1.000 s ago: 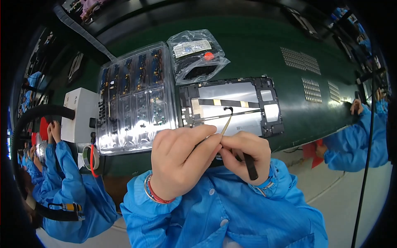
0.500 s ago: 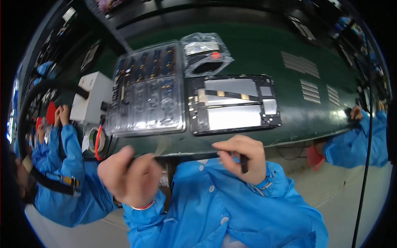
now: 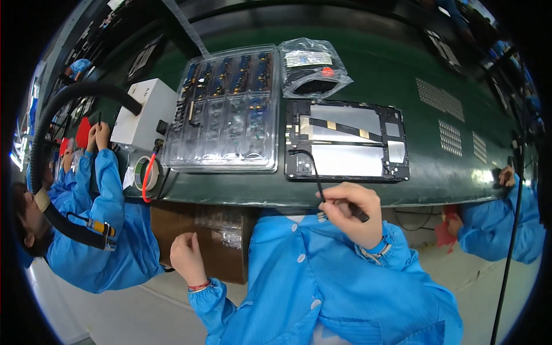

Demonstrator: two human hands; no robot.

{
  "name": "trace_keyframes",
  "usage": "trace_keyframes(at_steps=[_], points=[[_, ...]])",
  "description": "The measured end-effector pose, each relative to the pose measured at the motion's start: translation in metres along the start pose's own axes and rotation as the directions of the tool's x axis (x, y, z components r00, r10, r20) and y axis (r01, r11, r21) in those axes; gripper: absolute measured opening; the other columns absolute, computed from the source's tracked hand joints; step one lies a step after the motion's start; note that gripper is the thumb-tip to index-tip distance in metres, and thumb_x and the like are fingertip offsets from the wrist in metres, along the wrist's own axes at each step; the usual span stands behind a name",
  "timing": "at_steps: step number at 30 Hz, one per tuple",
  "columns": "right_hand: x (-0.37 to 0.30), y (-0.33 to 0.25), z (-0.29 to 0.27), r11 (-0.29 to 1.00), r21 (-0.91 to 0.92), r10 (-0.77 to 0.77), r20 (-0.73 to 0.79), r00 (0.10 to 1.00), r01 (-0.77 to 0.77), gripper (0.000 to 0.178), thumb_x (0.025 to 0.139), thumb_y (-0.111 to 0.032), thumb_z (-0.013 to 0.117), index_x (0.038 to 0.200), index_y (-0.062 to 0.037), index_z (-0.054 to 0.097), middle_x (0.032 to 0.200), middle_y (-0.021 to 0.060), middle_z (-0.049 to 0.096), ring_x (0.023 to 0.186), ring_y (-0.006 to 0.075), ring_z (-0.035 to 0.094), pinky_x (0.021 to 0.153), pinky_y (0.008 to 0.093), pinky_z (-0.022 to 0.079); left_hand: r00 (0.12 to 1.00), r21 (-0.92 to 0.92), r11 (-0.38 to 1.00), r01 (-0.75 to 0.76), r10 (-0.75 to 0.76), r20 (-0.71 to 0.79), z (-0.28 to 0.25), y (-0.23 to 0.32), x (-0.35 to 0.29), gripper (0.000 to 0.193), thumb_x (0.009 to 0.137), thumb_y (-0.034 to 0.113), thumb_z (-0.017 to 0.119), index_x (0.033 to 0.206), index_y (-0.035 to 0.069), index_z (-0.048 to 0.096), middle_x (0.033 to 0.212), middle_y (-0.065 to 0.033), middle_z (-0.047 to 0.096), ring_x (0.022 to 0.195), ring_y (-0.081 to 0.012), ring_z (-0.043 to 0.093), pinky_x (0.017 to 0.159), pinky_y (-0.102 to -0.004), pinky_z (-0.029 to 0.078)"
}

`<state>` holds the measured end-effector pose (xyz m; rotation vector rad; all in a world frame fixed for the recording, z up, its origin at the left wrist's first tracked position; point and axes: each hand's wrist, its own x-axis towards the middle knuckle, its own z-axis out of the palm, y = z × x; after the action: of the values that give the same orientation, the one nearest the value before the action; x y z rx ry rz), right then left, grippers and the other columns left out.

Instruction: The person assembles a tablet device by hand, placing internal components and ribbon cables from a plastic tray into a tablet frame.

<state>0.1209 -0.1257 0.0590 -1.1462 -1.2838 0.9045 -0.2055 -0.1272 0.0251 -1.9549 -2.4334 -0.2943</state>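
Observation:
My right hand (image 3: 355,215) is closed at the bench's front edge, with a dark stick-like tool (image 3: 359,214) gripped in it. From its fingertips a thin black cable (image 3: 315,164) curves up over the left side of an opened tablet (image 3: 345,181). The tablet lies flat, showing silver battery panels and a slanting dark flex strip (image 3: 339,129). Off the bench, my left hand (image 3: 187,259) hangs low beside a cardboard box (image 3: 227,265). Its fingers are curled together; whether they hold anything is hidden.
Left of the tablet lies a clear tray (image 3: 221,167) of small circuit boards, with a bagged dark part (image 3: 316,75) behind. A white box (image 3: 144,115) with a thick black hose and a tape roll (image 3: 145,173) stand farther left. Co-workers sit at both sides.
My left hand has dropped from the bench edge and moved outward. The thin black cable now stretches between my right fingertips and the tablet. The whole view has shifted, revealing the cardboard box.

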Motion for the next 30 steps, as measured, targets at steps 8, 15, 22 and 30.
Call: trace_keyframes(at_steps=[8, 15, 22, 30], points=[[-0.004, -0.005, 0.004, 0.999, 0.001, -0.05, 0.153, 0.987, 0.05, 0.02, 0.066, -0.004, 0.067, 0.085, -0.004, 0.063, 0.072, 0.0064, 0.062, 0.053, 0.0123, 0.056, 0.044, 0.0219, 0.04, 0.888, -0.869, 0.342, -0.357, 0.414, -0.202, -0.043, 0.139, 0.015, 0.038, 0.075, -0.004, 0.054, 0.112, -0.004, 0.048, 0.099, -0.0185, 0.058, 0.081, -0.0224, 0.061, 0.067, -0.0264, 0.048], [0.0, -0.002, -0.001, 1.0, 0.01, -0.007, 0.158, 0.987, 0.006, 0.019, 0.068, -0.006, 0.063, 0.087, -0.0045, 0.062, 0.073, 0.0092, 0.061, 0.062, 0.0199, 0.06, 0.051, 0.0267, 0.047, 0.79, -0.753, 0.334, -0.567, 0.48, -0.382, -0.035, 0.179, 0.035, 0.016, 0.066, -0.011, 0.06, 0.081, -0.005, 0.06, 0.073, -0.013, 0.062, 0.067, -0.0195, 0.061, 0.06, -0.0248, 0.048], [0.013, -0.001, 0.0, 0.962, 0.034, -0.27, 0.007, 0.963, 0.269, 0.036, 0.065, -0.01, 0.07, 0.097, 0.0002, 0.057, 0.085, 0.0123, 0.059, 0.074, 0.0265, 0.058, 0.06, 0.0298, 0.047, 0.61, -0.571, 0.302, -0.763, 0.628, -0.483, -0.029, 0.185, 0.027, 0.021, 0.063, -0.011, 0.057, 0.083, -0.003, 0.06, 0.073, -0.0174, 0.062, 0.063, -0.0271, 0.062, 0.06, -0.0282, 0.05], [0.024, 0.003, 0.015, 0.936, 0.047, -0.331, -0.213, 0.919, 0.348, 0.021, 0.065, -0.002, 0.067, 0.084, -0.0027, 0.06, 0.079, 0.0081, 0.054, 0.061, 0.0208, 0.055, 0.051, 0.0262, 0.044, 0.642, -0.566, 0.357, -0.743, 0.619, -0.453, -0.025, 0.19, 0.018, 0.019, 0.076, -0.01, 0.05, 0.094, -0.009, 0.056, 0.088, -0.0182, 0.061, 0.077, -0.0236, 0.06, 0.07, -0.0279, 0.047]])
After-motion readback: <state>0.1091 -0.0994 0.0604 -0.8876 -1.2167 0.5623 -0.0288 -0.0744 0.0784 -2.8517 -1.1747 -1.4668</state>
